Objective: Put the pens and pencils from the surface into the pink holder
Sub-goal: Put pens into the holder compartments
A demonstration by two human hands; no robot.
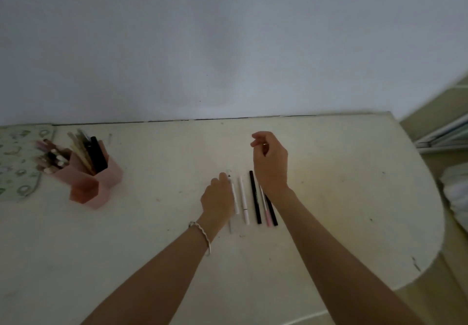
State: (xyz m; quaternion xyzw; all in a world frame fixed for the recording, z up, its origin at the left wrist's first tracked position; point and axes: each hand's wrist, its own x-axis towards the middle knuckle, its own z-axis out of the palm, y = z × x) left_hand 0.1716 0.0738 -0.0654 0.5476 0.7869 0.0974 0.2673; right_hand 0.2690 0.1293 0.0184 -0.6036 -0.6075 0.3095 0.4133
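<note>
Several pens lie side by side on the pale table [329, 185]: a white pen [234, 198], a white-pink pen [243, 199], a black pen [254, 197], a thin pink pen [265, 208] and another black pen [272, 212]. My left hand [217, 198] rests on the table with its fingertips touching the white pen; a grey pen end [230, 227] sticks out below it. My right hand [271, 160] hovers above the pens, fingers loosely curled, and I cannot tell if it holds anything. The pink holder [93, 185] stands far left, with several pens in it.
A white wall rises behind the table. A patterned green cloth [15, 162] lies at the far left beside the holder. The table's rounded edge curves down the right side, with white items [455, 193] beyond it.
</note>
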